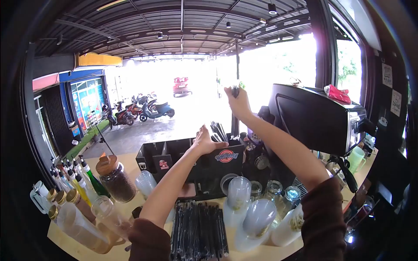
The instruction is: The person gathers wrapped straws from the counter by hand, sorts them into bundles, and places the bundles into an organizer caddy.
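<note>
We see the left hand (208, 142) half-open, thumb spread, at the black caddy's (228, 167) rim, just beside upright black straws (217, 130); can't tell if it grips any. Our right hand (239, 103) is raised, curled around something dark (235, 92), unclear what. Wrapped straws (199, 230) lie bundled on the counter (129, 163).

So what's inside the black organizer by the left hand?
Black straws stand in the right part of the black organizer, upper ends showing. The front wall and left hand cover their lower ends. The compartment floors can't be seen.
</note>
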Motion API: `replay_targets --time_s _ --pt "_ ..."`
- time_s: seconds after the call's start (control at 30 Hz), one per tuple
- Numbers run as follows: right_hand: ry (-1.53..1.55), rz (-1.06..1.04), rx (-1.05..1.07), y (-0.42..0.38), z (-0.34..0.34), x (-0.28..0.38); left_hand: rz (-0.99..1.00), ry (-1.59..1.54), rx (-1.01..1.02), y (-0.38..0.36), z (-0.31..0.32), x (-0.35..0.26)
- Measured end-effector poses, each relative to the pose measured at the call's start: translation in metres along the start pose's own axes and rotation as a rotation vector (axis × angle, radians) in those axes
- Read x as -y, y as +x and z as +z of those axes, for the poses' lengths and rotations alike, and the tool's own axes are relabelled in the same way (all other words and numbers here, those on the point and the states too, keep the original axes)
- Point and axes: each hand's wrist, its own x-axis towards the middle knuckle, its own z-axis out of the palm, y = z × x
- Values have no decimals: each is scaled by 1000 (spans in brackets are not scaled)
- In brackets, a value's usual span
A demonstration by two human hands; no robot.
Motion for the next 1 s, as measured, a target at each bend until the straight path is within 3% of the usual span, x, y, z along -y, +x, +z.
replay_targets --time_s 0.17,0.4,0.63,0.73,0.8,0.93,1.0 --pt "13 -50 98 0 20 -26 -13 53 115 35 10 9" --pt "-10 -41 121 -1 37 -71 13 33 54 56 19 22" --pt "-150 121 199 -23 45 -139 177 125 77 68 21 27" --pt "-185 176 203 -32 51 -169 152 -71 90 59 15 20" --pt "-246 324 347 -28 45 -159 125 -46 56 60 18 22" --pt "-368 291 278 -31 31 -119 118 -17 19 61 20 22" --pt "-72 323 297 -29 25 -109 94 -58 74 66 20 25"
